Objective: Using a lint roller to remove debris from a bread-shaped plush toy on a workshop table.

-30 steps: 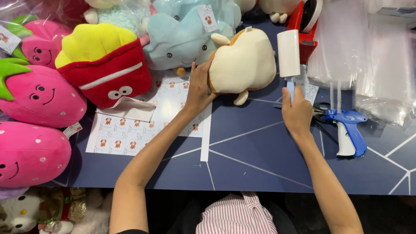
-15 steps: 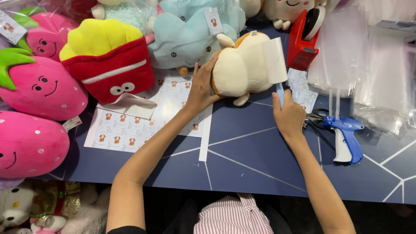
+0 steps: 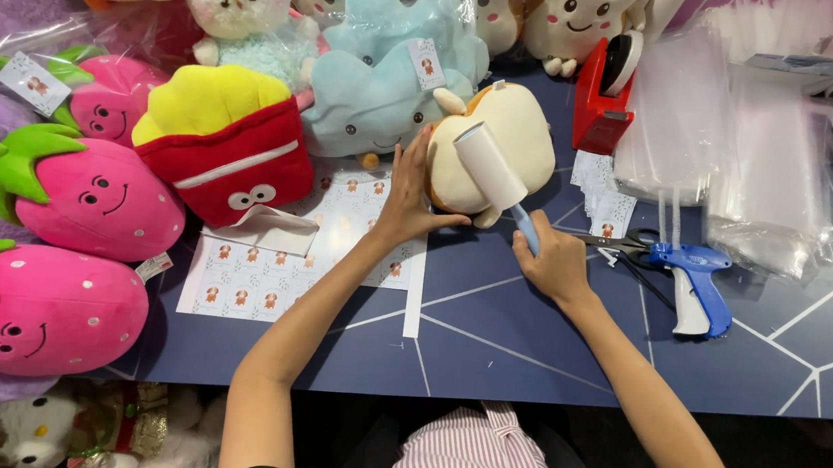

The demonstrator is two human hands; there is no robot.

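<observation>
A cream plush toy (image 3: pixel 521 133) lies on the dark blue table (image 3: pixel 527 344), just ahead of me. My left hand (image 3: pixel 408 198) presses flat against its left side and steadies it. My right hand (image 3: pixel 552 261) grips the blue handle of a lint roller (image 3: pixel 491 168), whose white roll rests across the toy's front. A sheet of small stickers (image 3: pixel 272 277) lies under my left forearm.
Pink strawberry plush toys (image 3: pixel 48 307) and a red and yellow fries plush (image 3: pixel 224 142) fill the left side. A light blue cloud plush (image 3: pixel 379 90) sits behind. To the right are a blue tagging gun (image 3: pixel 698 284), scissors, a red tape dispenser (image 3: pixel 605 90) and stacks of clear bags (image 3: pixel 736 142).
My right hand has brought the lint roller from upright beside the toy down onto it and drawn it leftward across the front. My left hand stays on the toy.
</observation>
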